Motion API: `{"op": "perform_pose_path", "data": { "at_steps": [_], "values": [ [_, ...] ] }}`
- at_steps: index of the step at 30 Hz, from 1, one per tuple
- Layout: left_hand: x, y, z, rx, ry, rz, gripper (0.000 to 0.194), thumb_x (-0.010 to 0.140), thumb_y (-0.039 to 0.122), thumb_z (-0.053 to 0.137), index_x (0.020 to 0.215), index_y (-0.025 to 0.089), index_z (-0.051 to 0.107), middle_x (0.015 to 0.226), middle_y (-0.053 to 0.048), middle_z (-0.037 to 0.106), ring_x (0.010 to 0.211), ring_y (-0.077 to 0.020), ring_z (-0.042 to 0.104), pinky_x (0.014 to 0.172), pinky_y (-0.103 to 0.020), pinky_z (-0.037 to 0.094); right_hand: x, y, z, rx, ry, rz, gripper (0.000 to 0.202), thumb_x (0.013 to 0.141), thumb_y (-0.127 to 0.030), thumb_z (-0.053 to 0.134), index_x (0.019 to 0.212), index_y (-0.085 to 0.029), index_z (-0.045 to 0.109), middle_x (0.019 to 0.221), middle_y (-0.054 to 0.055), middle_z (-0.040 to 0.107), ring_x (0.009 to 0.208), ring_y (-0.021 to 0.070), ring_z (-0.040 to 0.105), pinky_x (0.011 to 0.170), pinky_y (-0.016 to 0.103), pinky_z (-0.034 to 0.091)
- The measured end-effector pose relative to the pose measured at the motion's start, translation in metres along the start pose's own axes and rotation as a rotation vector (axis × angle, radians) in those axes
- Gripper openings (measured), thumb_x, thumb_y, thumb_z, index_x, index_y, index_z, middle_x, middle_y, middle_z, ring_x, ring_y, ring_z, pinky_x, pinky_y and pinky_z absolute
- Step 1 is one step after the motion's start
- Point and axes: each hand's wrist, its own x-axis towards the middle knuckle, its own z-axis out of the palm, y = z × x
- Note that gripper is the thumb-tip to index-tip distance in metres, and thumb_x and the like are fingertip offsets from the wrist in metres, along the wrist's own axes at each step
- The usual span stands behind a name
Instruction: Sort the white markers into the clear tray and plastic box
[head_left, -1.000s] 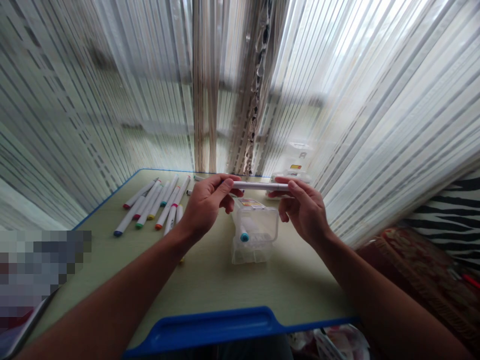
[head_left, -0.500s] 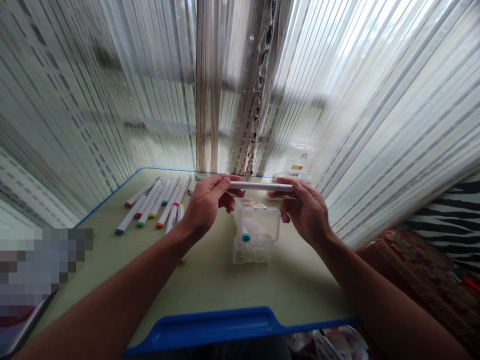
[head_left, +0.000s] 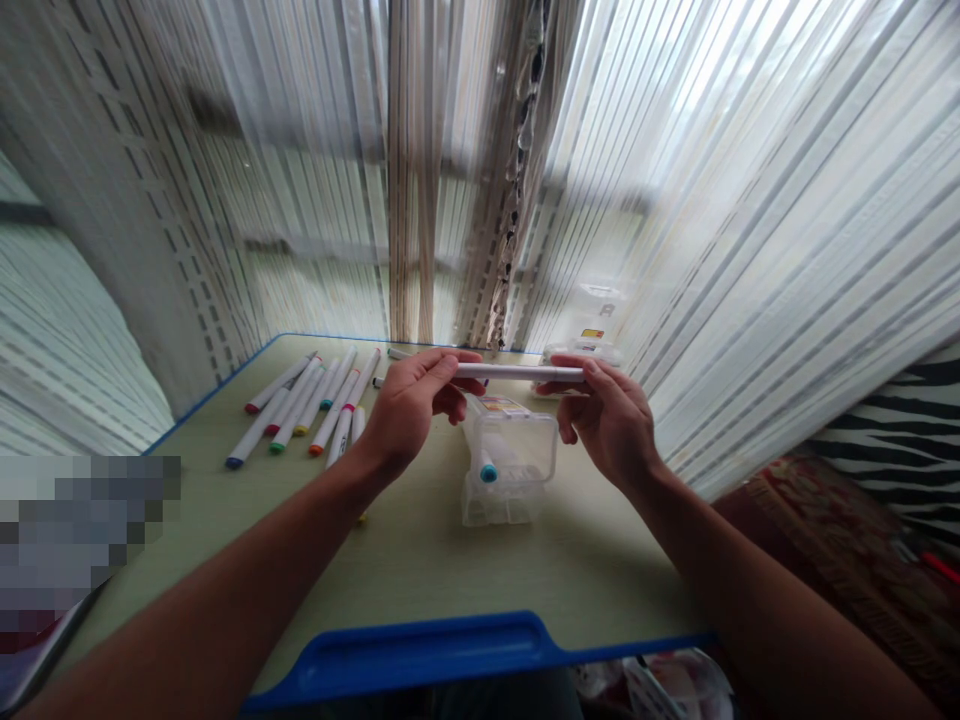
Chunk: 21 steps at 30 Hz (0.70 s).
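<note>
A white marker (head_left: 517, 372) is held level above the table, one end in each hand. My left hand (head_left: 414, 405) pinches its left end between thumb and fingers. At the other end, my right hand (head_left: 615, 415) grips it the same way; both ends are covered by fingers. Below the marker stands a clear plastic case (head_left: 517, 450), with a teal-tipped marker (head_left: 489, 470) inside it. Left of my left hand lie several white markers (head_left: 300, 405) with coloured ends, side by side on the table.
The pale table (head_left: 420, 570) has a blue rim with a moulded blue tray (head_left: 435, 645) at the front. Behind my right hand is another clear container (head_left: 596, 325). String curtains (head_left: 300, 180) hang along the back edge. A striped black-and-white cloth (head_left: 892, 440) is at the right.
Both hands keep hold of the marker in nearly the same place. The whole view has shifted very slightly; nothing was let go or picked up.
</note>
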Motion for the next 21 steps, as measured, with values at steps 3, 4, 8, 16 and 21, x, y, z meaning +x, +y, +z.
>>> {"op": "perform_pose_path", "data": {
  "at_steps": [3, 4, 8, 16, 21],
  "values": [
    [0.0004, 0.0009, 0.0007, 0.005, 0.003, -0.005, 0.026, 0.094, 0.025, 0.056, 0.102, 0.005, 0.071, 0.075, -0.01, 0.073, 0.051, -0.0124, 0.058, 0.05, -0.023, 0.045, 0.0002, 0.0007, -0.0005, 0.003, -0.004, -0.009, 0.027, 0.095, -0.037, 0.06, 0.1, -0.015, 0.075, 0.08, 0.009, 0.078, 0.043, 0.0128, 0.058, 0.033, 0.024, 0.041],
    [0.0006, 0.0011, 0.001, 0.005, 0.003, -0.005, 0.026, 0.094, 0.025, 0.056, 0.102, 0.005, 0.071, 0.075, -0.01, 0.073, 0.051, -0.0123, 0.058, 0.05, -0.023, 0.045, 0.0003, 0.0011, -0.0007, 0.002, -0.006, -0.013, 0.027, 0.095, -0.037, 0.06, 0.1, -0.015, 0.075, 0.08, 0.009, 0.078, 0.044, 0.0131, 0.058, 0.034, 0.024, 0.041],
    [0.0007, 0.0009, 0.0013, 0.012, 0.004, -0.007, 0.026, 0.094, 0.025, 0.055, 0.101, 0.005, 0.071, 0.074, -0.01, 0.073, 0.051, -0.0123, 0.058, 0.05, -0.023, 0.045, 0.0003, 0.0021, -0.0015, -0.009, -0.006, -0.023, 0.027, 0.095, -0.037, 0.06, 0.1, -0.016, 0.076, 0.082, 0.01, 0.078, 0.051, 0.0154, 0.064, 0.034, 0.023, 0.042],
    [0.0003, 0.0001, 0.0, 0.019, 0.002, -0.006, 0.027, 0.094, 0.025, 0.056, 0.101, 0.005, 0.072, 0.074, -0.011, 0.073, 0.052, -0.0127, 0.058, 0.051, -0.024, 0.045, -0.0002, 0.0014, -0.001, 0.002, -0.007, -0.017, 0.027, 0.095, -0.036, 0.059, 0.101, -0.015, 0.076, 0.081, 0.01, 0.078, 0.048, 0.015, 0.062, 0.033, 0.024, 0.042],
    [0.0003, 0.0013, 0.0006, 0.014, 0.001, -0.005, 0.027, 0.093, 0.025, 0.056, 0.101, 0.005, 0.072, 0.074, -0.011, 0.073, 0.053, -0.0131, 0.059, 0.051, -0.024, 0.046, 0.0001, 0.0011, -0.0011, 0.0, -0.005, -0.022, 0.027, 0.095, -0.036, 0.06, 0.1, -0.015, 0.076, 0.081, 0.01, 0.078, 0.052, 0.0164, 0.065, 0.033, 0.024, 0.042]
  ]
}}
